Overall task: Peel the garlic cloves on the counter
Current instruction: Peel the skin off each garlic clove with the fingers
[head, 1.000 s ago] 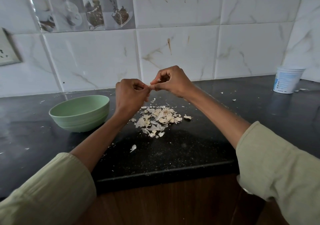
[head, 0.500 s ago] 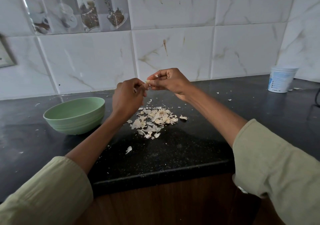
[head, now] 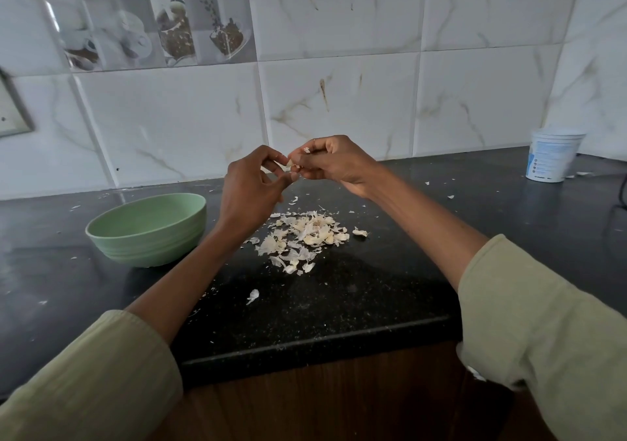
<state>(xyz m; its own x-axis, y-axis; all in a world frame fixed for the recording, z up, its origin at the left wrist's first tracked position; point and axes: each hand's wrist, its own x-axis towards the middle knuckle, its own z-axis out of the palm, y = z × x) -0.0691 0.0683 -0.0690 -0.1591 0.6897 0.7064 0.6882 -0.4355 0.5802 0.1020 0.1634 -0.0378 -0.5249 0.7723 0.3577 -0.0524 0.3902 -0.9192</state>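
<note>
Above the black counter [head: 339, 305] both hands meet around one small garlic clove [head: 290, 164]. My left hand [head: 252, 184] pinches the clove's left end with thumb and fingertips. From the right, my right hand [head: 334, 164] pinches the same clove, and a bit of pale skin [head: 306, 150] sticks up at its thumb. Most of the clove is hidden by the fingers. Below the hands lies a pile of garlic cloves and loose papery skins [head: 305, 233]. One stray skin [head: 252, 295] lies nearer the counter's front edge.
A pale green bowl [head: 147, 228] stands on the counter to the left of the pile. A white and blue plastic tub [head: 551, 155] stands at the back right by the tiled wall. Skin flakes are scattered over the counter. The counter's front edge [head: 315, 345] runs below the pile.
The hands stay together on the clove and have shifted slightly; a bit of skin now stands up at the right thumb. The camera has moved a little, sliding the scene leftward.
</note>
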